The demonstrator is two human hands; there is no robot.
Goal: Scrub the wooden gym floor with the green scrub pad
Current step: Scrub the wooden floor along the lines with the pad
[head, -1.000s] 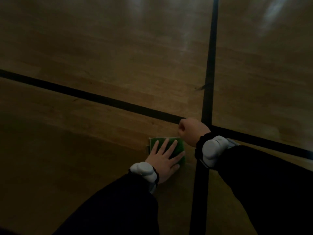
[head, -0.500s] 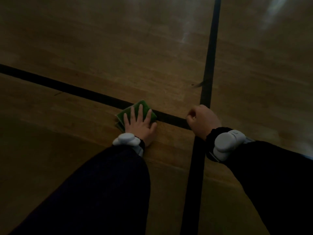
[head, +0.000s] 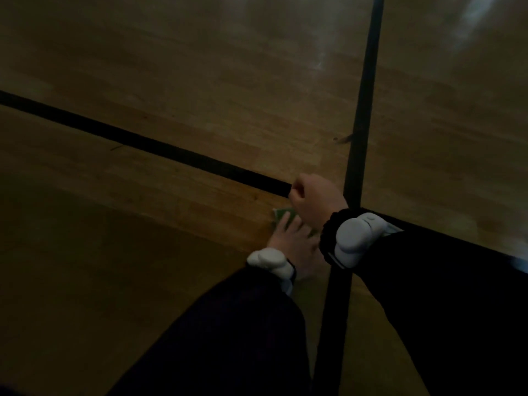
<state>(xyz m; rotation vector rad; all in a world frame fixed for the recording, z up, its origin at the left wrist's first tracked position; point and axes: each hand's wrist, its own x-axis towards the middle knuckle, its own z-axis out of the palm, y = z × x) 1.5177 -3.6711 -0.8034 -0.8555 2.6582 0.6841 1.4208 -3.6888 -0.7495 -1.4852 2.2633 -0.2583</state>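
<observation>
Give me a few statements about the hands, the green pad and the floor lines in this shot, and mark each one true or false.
1. The left hand lies flat on the green rectangular scrub pad. True.
2. The right hand is spread open, palm down. False: it is curled into a fist.
3. The pad sits on the far side of the slanted black floor line. False: it is on the near side, by the line crossing.
4. Both wrists carry white rounded wrist devices. True.
5. The right hand partly covers the pad. True.
6. The brown wooden gym floor is carpeted. False: it is bare glossy wood.
</observation>
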